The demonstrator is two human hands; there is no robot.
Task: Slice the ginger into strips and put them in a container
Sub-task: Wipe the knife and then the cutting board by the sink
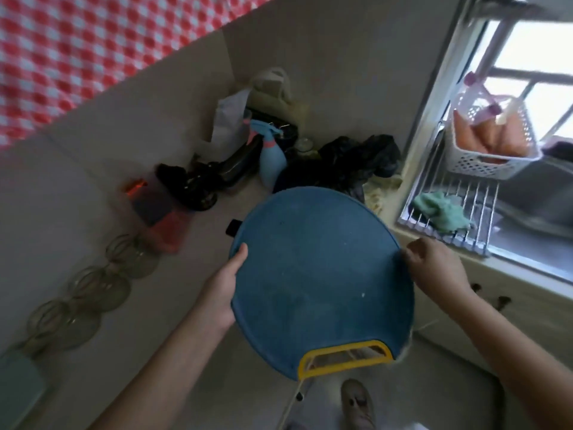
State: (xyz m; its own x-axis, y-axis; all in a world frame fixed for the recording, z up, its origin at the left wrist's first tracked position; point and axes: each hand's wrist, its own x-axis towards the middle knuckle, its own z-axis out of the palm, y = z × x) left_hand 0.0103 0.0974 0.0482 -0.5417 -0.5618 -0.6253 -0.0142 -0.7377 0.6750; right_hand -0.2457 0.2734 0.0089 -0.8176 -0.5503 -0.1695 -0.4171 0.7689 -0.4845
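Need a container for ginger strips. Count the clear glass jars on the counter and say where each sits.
3, in a row along the left side of the counter: far jar beside the red box, middle jar, near jar. The picture is blurred; others may be hidden.

The chopping board (316, 274) I hold is a dusty blue flecked with a few pale specks, and its handle (347, 356) is bright yellow. Up to my left runs a cloth (77, 57) checked in red and white above plain beige wall tiles (341, 57), and under them I see a pale blue spray bottle (269, 159) banded with pink, black bags (350, 162) and a tub (169, 232) with orange-red parts. By the window a white lattice-patterned basket (493, 159) shows orange carrots (483, 138), with a mint-green rag (443, 212) below it.
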